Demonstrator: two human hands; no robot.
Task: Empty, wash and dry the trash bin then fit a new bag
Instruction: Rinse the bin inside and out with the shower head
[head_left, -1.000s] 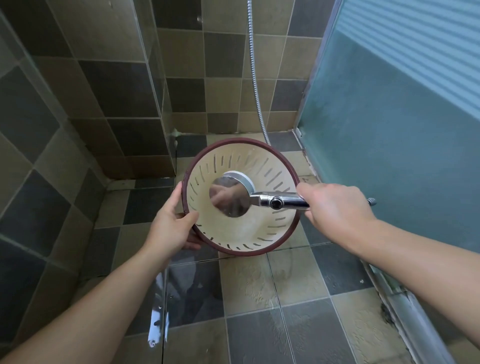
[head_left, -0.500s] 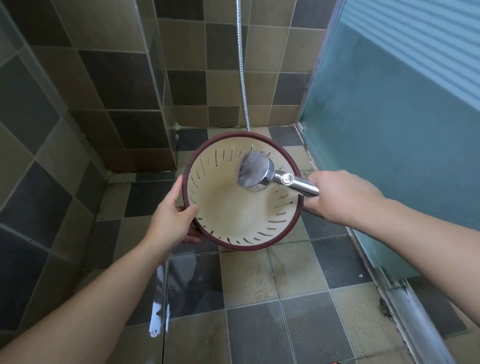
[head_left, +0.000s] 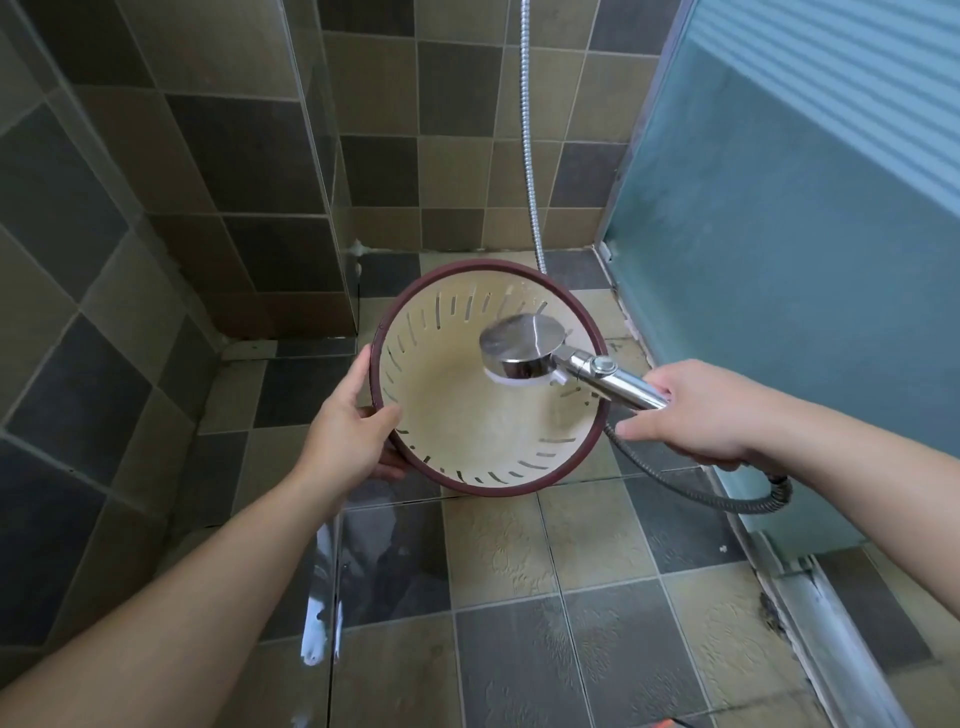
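Note:
The trash bin (head_left: 457, 410) is cream inside with slotted walls and a dark red rim, held tilted so its mouth faces me above the shower floor. My left hand (head_left: 345, 431) grips its left rim, thumb over the edge and fingers underneath. My right hand (head_left: 696, 410) grips the chrome handle of the shower head (head_left: 522, 340), whose round face hangs over the bin's upper right part, pointing down into it. A faint spray shows inside the bin.
The metal shower hose (head_left: 530, 135) runs down the back tiled wall and loops by my right wrist. A frosted glass door (head_left: 779, 234) stands on the right, a glass partition edge (head_left: 332, 530) on the left. Tiled floor lies below.
The shower head has swung from the bin's middle to its upper right and turned face down. My right hand moved right and lower. The bin stays in my left hand.

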